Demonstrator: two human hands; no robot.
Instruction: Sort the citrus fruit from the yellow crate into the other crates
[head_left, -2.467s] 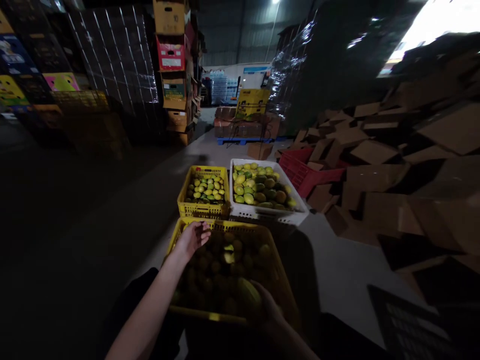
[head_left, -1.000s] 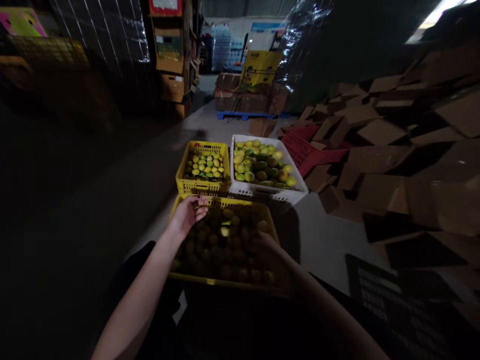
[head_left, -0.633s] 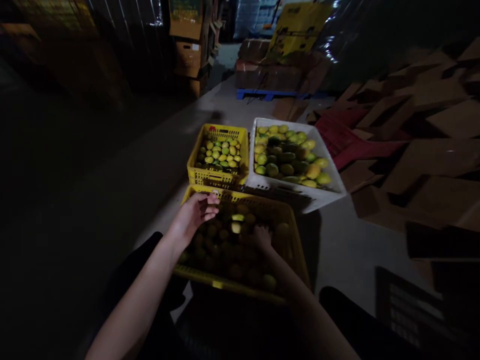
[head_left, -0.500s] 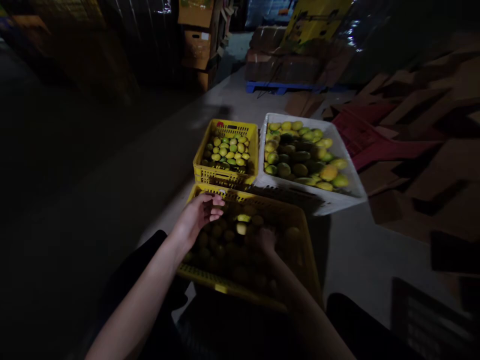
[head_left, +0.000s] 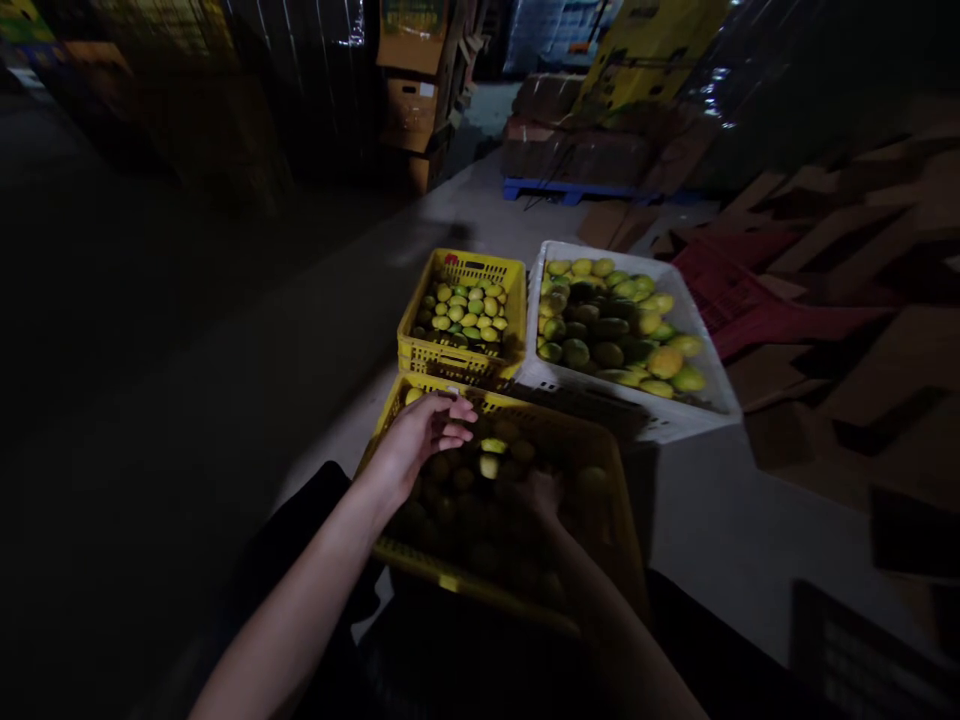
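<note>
Left fingers (head_left: 463, 408) half-curled, empty | fruit (head_left: 490, 467) below | right hand (head_left: 544, 492) among fruit, fingers' grip unclear

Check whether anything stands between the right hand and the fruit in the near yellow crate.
Nothing visible stands between: the right hand is inside the near yellow crate, down at the fruit. The left hand is off to its left. Shadow hides any contact.

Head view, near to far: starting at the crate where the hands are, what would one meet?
Near yellow crate of fruit → rear yellow crate, also holding fruit → blue pallet loaded with boxes.
</note>
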